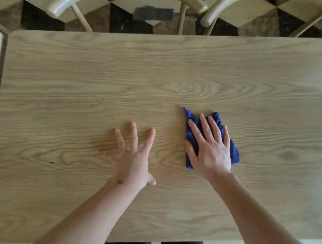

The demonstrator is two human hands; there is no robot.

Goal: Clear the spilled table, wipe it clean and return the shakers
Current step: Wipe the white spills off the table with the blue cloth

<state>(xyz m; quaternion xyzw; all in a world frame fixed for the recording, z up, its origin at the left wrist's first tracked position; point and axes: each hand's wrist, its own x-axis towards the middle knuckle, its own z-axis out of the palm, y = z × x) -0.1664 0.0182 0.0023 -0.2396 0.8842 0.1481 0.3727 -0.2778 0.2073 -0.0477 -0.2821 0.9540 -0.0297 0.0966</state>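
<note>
Pressing our flat right hand (210, 148) on the crumpled blue cloth (214, 138) at mid-table, our left hand (132, 158) splayed empty on the smooth grained wooden table (81, 78), we judge the soft cloth may bunch and skip patches; no shakers show.

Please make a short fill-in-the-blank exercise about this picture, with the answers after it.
1. The right hand presses a ____ cloth flat on the table.
2. The left hand lies open with ____ under it but the table.
3. Behind the table stand two ____.

Answers: blue; nothing; chairs
</note>
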